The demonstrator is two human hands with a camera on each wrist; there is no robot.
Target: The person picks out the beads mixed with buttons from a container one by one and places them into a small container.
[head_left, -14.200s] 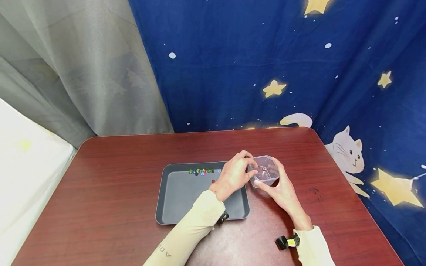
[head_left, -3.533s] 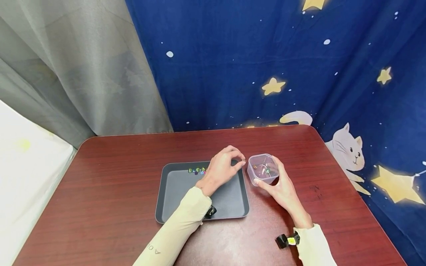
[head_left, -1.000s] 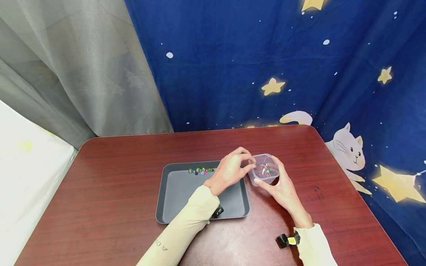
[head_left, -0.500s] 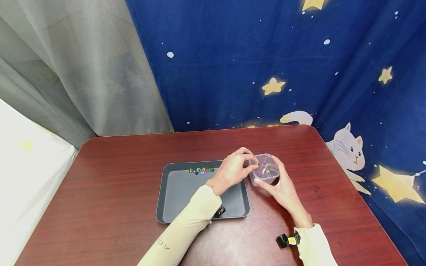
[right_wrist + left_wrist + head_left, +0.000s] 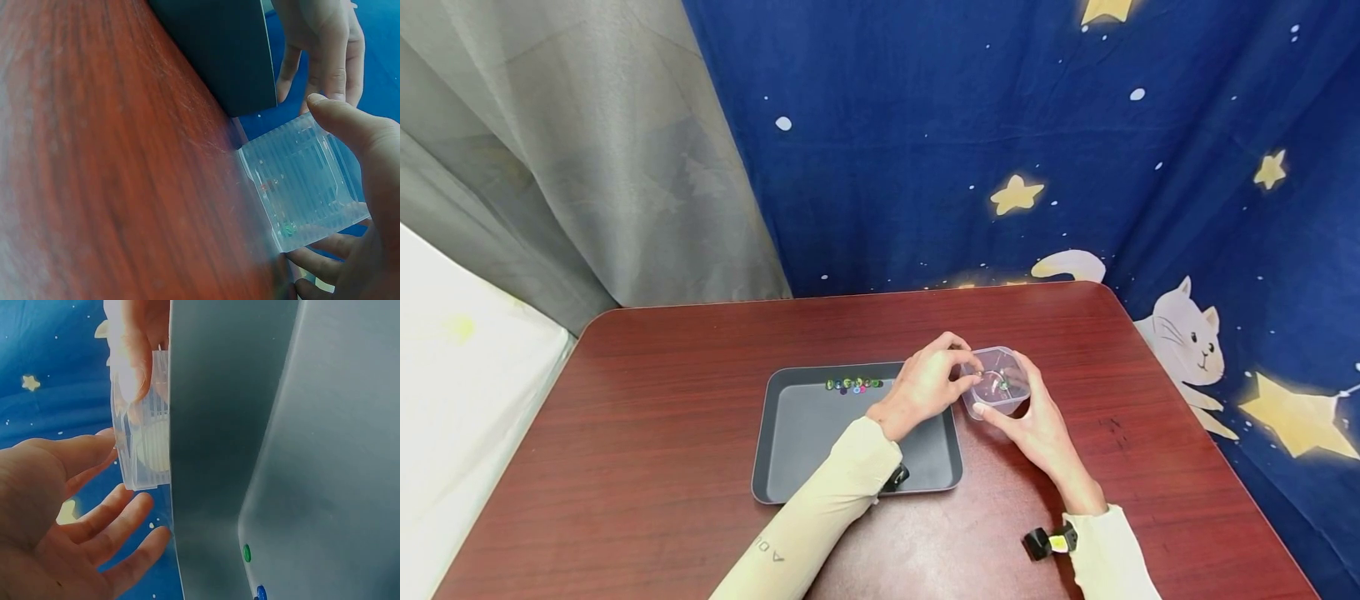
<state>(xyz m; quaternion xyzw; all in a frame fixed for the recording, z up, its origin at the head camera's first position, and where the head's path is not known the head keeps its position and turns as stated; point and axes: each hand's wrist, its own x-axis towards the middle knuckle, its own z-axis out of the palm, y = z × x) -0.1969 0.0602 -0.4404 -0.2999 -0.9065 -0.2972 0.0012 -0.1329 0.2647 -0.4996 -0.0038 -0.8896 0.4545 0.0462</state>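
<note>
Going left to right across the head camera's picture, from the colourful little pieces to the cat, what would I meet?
Colourful pieces, left hand, clear container, right hand, printed cat.

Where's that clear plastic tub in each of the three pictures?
Head: the clear tub is right of centre, in the right hand.
Left wrist: tub left of centre, partly behind the grey tray.
Right wrist: tub right of centre, mostly below mid-height.
Shared landmark: the grey tray.

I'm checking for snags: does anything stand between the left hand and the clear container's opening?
Nothing visible does: the left hand is at the clear container's open top, and the right hand holds its opposite side.
</note>
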